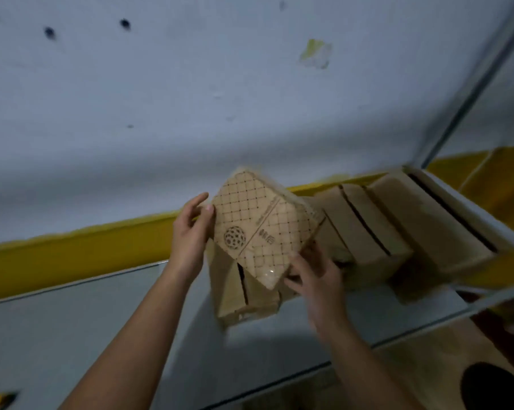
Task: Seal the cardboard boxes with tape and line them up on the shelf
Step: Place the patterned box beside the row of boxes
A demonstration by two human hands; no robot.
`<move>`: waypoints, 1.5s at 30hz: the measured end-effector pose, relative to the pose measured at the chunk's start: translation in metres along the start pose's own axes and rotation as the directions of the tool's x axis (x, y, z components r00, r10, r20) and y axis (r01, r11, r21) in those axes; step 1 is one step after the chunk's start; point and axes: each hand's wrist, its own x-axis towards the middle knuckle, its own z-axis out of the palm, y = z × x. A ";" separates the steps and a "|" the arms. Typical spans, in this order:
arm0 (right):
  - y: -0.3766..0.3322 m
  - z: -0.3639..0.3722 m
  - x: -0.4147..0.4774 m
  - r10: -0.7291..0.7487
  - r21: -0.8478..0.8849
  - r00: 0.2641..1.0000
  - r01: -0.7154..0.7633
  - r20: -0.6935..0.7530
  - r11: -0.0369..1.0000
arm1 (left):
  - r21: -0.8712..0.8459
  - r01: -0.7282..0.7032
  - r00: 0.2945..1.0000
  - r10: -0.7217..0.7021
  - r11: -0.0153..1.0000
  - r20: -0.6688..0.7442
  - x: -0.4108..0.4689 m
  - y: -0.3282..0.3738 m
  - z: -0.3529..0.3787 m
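The patterned cardboard box (258, 229) hung tilted on a corner above the white shelf (102, 306), its centre seam slanting up-right; the left hand (190, 235) gripped its left edge and the right hand (314, 279) its lower corner, nearer the row of boxes (397, 220)

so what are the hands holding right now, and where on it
The patterned cardboard box, tilted: the left hand grips its left edge, the right hand its lower right edge.

Bare hands, bare forearms.
Left hand (187, 232) and right hand (317, 279) bare, slender-fingered; left forearm (125, 335) and right forearm (362, 359) lean, uncovered to lower edge of view.
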 end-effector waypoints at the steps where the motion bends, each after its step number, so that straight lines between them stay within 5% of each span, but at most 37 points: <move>1: 0.005 0.007 0.002 0.050 0.031 0.999 -0.051 0.021 0.998 | -0.066 0.039 0.998 -0.043 0.997 -0.052 -0.003 -0.001 -0.005; 7: 0.049 0.043 0.002 0.344 0.136 0.929 -0.361 0.134 0.923 | 0.064 0.100 0.983 -0.089 0.993 -0.163 -0.029 -0.042 -0.035; 15: 0.080 0.047 0.020 0.573 0.113 0.788 -0.605 0.224 0.788 | 0.302 0.132 0.990 -0.141 0.944 0.010 -0.041 -0.085 -0.034; 24: 0.095 0.030 0.031 0.569 -0.283 0.784 -0.503 0.249 0.816 | 0.351 0.135 0.981 -0.175 0.927 0.084 -0.045 -0.095 -0.036; 32: 0.078 0.039 0.025 0.572 -0.531 0.768 -0.370 0.287 0.762 | 0.221 0.196 0.979 -0.203 0.955 0.010 -0.052 -0.106 -0.052; 36: 0.065 0.026 0.025 0.222 -0.624 0.934 0.001 0.280 0.781 | 0.185 0.205 0.978 -0.209 0.961 0.003 -0.053 -0.106 -0.051; 39: 0.059 0.017 0.030 -0.105 -0.577 0.962 0.236 0.251 0.782 | 0.231 0.183 0.981 -0.192 0.955 0.014 -0.050 -0.105 -0.047; 45: 0.074 0.026 0.048 0.097 -0.694 0.944 0.159 0.314 0.702 | 0.254 0.179 0.982 -0.190 0.950 0.018 -0.049 -0.109 -0.048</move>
